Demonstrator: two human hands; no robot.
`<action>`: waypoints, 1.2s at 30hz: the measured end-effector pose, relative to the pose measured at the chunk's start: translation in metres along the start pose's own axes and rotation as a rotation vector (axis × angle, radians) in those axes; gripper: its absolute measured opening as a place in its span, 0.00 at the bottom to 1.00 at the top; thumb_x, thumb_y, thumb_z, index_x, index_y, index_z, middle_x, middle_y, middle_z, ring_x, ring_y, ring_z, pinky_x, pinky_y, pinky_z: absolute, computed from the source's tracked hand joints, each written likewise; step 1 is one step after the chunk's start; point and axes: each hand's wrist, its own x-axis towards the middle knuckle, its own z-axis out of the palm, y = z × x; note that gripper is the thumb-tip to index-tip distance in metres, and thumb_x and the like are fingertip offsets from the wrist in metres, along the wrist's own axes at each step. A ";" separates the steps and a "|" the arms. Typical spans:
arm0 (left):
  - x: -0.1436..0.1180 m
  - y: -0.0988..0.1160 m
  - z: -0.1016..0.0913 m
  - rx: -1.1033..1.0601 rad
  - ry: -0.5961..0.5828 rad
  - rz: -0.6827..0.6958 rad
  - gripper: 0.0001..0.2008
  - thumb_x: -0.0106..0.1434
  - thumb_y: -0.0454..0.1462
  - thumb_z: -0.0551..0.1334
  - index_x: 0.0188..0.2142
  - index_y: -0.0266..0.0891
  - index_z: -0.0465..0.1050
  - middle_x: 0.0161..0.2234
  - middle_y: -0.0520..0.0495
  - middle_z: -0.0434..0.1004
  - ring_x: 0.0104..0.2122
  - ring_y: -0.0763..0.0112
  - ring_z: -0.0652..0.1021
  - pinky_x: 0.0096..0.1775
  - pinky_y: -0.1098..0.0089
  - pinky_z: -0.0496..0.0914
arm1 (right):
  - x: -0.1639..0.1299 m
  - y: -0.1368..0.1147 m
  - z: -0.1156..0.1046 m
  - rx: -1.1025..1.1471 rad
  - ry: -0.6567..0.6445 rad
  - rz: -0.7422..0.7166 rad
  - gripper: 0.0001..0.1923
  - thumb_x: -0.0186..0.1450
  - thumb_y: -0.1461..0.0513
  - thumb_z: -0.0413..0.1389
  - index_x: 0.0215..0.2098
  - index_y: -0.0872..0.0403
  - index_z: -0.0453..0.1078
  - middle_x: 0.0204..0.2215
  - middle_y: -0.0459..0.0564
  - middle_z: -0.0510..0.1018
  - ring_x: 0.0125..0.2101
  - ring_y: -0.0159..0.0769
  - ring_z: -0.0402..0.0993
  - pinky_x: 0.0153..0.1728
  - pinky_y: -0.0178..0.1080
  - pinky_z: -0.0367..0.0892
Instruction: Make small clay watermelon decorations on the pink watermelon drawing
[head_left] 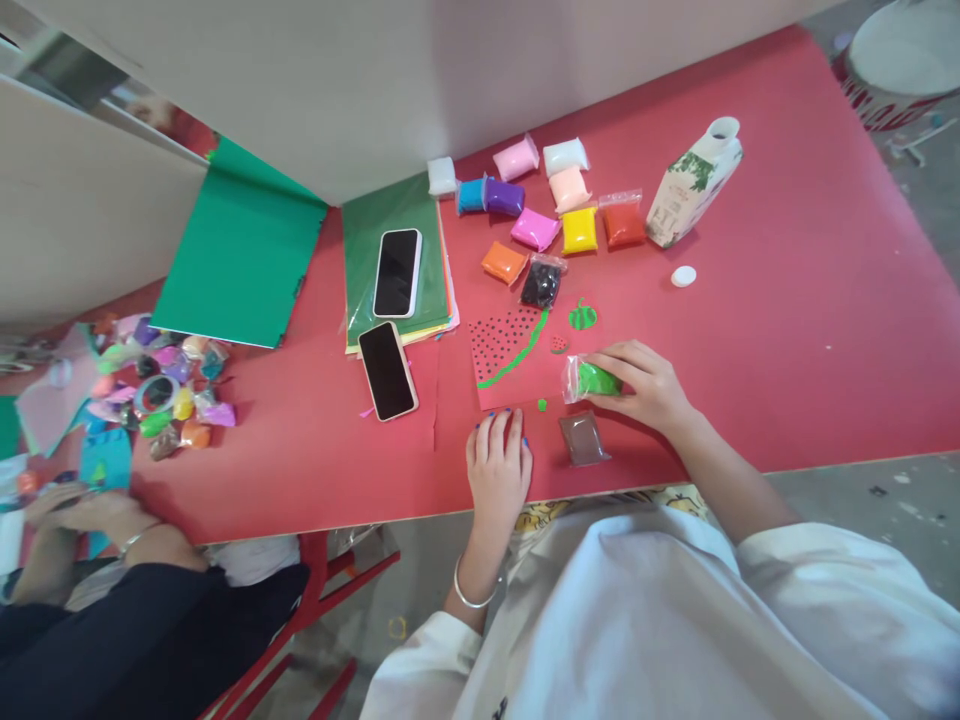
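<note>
Head view, single frame.

Writing: the carton carries green leaf print and small lettering too fine to read. No other legible labels.

Hands: right hand, fingers curled around the green clay packet, which lies on the red table just right of the red paper sheet. Left hand, fingers stretched flat and holding nothing, tips pressing the sheet's near edge.

Counts:
- Phones, two: one on the stack of coloured paper, one half off it, screens dark.
- Clay packets in the far cluster, ten: white, blue, purple, pink, white, peach, magenta, yellow, red-orange, orange; plus one black.
- Brown packet, one, just beside the right wrist.
- White cap, one, near the carton.
- Green folder, one.
- Small clay shapes: green leaf form, tiny red piece.

Hard to make out: the heap of packets at left overlaps, count unclear. A neighbouring person's hands are partly cut off by the frame edge.
</note>
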 end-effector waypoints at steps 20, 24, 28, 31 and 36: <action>0.067 0.026 -0.023 -0.477 -0.008 -0.004 0.05 0.59 0.39 0.66 0.37 0.44 0.78 0.43 0.48 0.71 0.45 0.67 0.73 0.47 0.64 0.71 | 0.001 -0.005 0.002 -0.025 -0.095 -0.170 0.23 0.62 0.56 0.60 0.54 0.55 0.67 0.39 0.54 0.78 0.39 0.38 0.74 0.42 0.42 0.72; 0.070 0.027 -0.025 -0.392 -0.070 0.042 0.04 0.59 0.37 0.66 0.35 0.44 0.78 0.43 0.48 0.72 0.44 0.65 0.72 0.46 0.64 0.71 | 0.000 -0.006 0.002 -0.025 -0.094 -0.208 0.23 0.62 0.57 0.61 0.53 0.57 0.67 0.39 0.55 0.78 0.39 0.38 0.74 0.43 0.41 0.72; 0.071 0.029 -0.027 -0.440 -0.086 0.041 0.02 0.59 0.36 0.66 0.33 0.43 0.78 0.41 0.48 0.72 0.42 0.67 0.73 0.44 0.65 0.71 | 0.002 -0.008 0.000 -0.003 -0.062 -0.220 0.22 0.61 0.58 0.62 0.52 0.57 0.67 0.39 0.55 0.79 0.39 0.37 0.75 0.43 0.41 0.73; 0.071 0.030 -0.025 -0.541 -0.095 0.001 0.01 0.59 0.35 0.66 0.31 0.42 0.78 0.38 0.49 0.71 0.41 0.68 0.73 0.44 0.66 0.71 | 0.003 -0.009 -0.002 0.020 -0.041 -0.212 0.22 0.61 0.59 0.62 0.52 0.57 0.67 0.38 0.55 0.79 0.38 0.37 0.75 0.42 0.41 0.73; 0.071 0.028 -0.014 -0.698 -0.067 -0.064 0.01 0.57 0.33 0.67 0.30 0.41 0.77 0.36 0.50 0.71 0.38 0.70 0.74 0.43 0.66 0.71 | 0.005 -0.010 -0.001 0.050 -0.036 -0.203 0.22 0.61 0.59 0.62 0.52 0.55 0.67 0.38 0.54 0.79 0.39 0.37 0.76 0.42 0.42 0.73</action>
